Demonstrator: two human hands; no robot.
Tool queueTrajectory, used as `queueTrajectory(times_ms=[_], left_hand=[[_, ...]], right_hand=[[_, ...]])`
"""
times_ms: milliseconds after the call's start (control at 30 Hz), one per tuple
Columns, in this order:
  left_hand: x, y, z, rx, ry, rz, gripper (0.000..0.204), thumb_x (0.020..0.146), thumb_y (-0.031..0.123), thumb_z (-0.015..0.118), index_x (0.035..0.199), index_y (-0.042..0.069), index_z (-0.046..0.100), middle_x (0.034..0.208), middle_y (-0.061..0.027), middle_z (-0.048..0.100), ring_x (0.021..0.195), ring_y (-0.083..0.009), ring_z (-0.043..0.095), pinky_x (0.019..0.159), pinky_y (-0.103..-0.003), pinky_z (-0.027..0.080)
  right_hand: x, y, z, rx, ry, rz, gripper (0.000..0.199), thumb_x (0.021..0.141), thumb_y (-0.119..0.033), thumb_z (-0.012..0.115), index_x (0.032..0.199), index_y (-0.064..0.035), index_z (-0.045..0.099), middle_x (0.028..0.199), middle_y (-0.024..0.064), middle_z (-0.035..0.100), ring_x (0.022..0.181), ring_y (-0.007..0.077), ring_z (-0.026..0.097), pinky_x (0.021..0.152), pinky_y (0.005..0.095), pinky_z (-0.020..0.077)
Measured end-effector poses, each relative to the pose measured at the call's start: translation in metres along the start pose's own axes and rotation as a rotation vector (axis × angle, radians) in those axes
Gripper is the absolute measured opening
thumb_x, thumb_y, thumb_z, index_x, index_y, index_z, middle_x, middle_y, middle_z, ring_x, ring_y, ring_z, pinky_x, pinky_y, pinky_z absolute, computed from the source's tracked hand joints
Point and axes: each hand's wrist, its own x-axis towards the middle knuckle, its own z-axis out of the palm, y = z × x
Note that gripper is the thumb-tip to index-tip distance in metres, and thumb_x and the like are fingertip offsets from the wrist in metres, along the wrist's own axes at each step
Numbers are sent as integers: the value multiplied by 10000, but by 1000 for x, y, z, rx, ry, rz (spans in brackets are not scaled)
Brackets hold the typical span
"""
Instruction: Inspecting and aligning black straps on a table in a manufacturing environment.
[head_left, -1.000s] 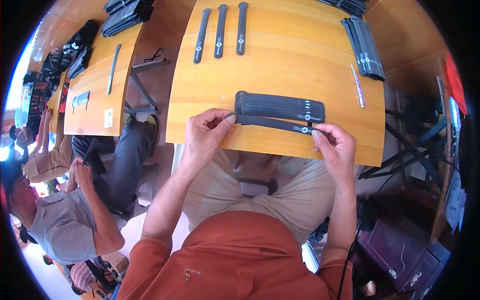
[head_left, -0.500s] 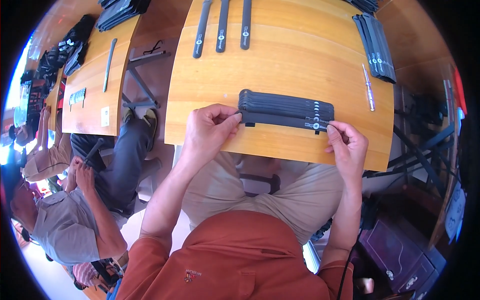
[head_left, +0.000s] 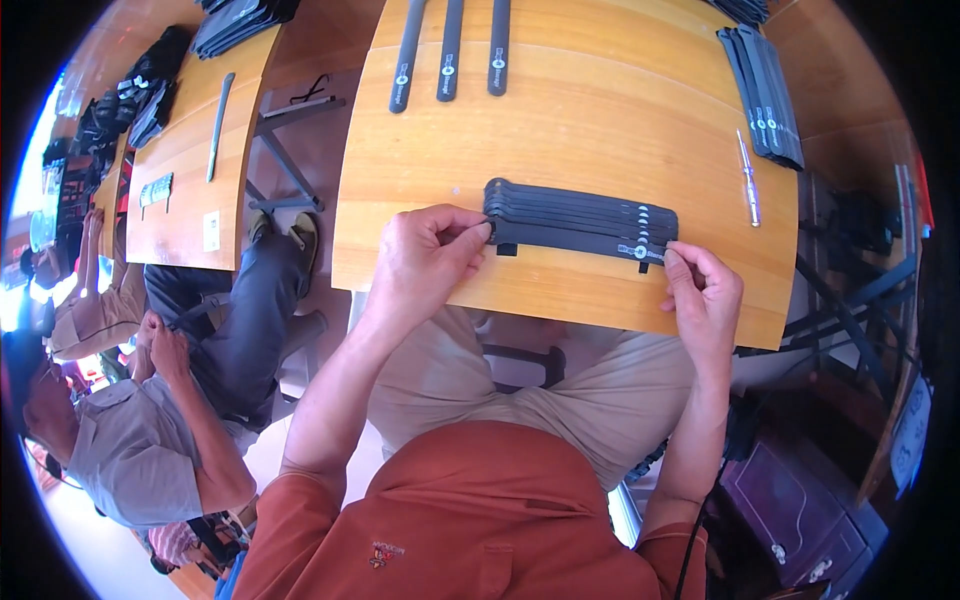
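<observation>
The near black strip [head_left: 570, 235] lies along the near side of a row of black strips [head_left: 570, 206], on the near part of the bench [head_left: 600, 110]. The left hand [head_left: 428, 252] has its thumb and finger pinched together on the strip's left end. The right hand [head_left: 706, 290] has its fingers nearly closed, pinching the right end. Two little dark tabs [head_left: 507, 250] poke out on the near side. Three more strips [head_left: 449, 60] lie far left, apart from each other, and a pile of dark strips [head_left: 765, 100] sits far right.

I think this step is lining up the near strip with the row. The next move seems to need both ends level, then a soft let-go without bumping the others.
</observation>
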Motion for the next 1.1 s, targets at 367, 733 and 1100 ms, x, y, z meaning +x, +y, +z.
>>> queueTrajectory(times_ms=[367, 733, 1100], left_hand=[[2, 1, 2, 4, 13, -4, 156, 973, 95, 739, 1037, -47, 754, 804, -30, 724, 676, -41, 636, 626, -194, 540], [3, -1, 4, -43, 46, -21, 138, 958, 75, 732, 988, -58, 756, 761, -43, 724, 652, -58, 642, 601, -219, 533], [1, 2, 5, -15, 59, -25, 133, 957, 79, 731, 983, -49, 761, 743, -34, 720, 645, -51, 635, 590, -219, 515]], right_hand=[[2, 0, 0, -8, 20, 33, 183, 994, -109, 701, 1067, 54, 740, 710, 9, 652, 554, 44, 559, 476, 216, 476], [2, 4, 3, 32, 43, 37, 145, 981, -75, 715, 1044, 54, 737, 672, -13, 622, 541, 24, 515, 469, 214, 431], [2, 2, 2, 26, 52, 52, 151, 976, -86, 727, 1041, 49, 744, 668, -18, 618, 553, 17, 508, 458, 214, 440]])
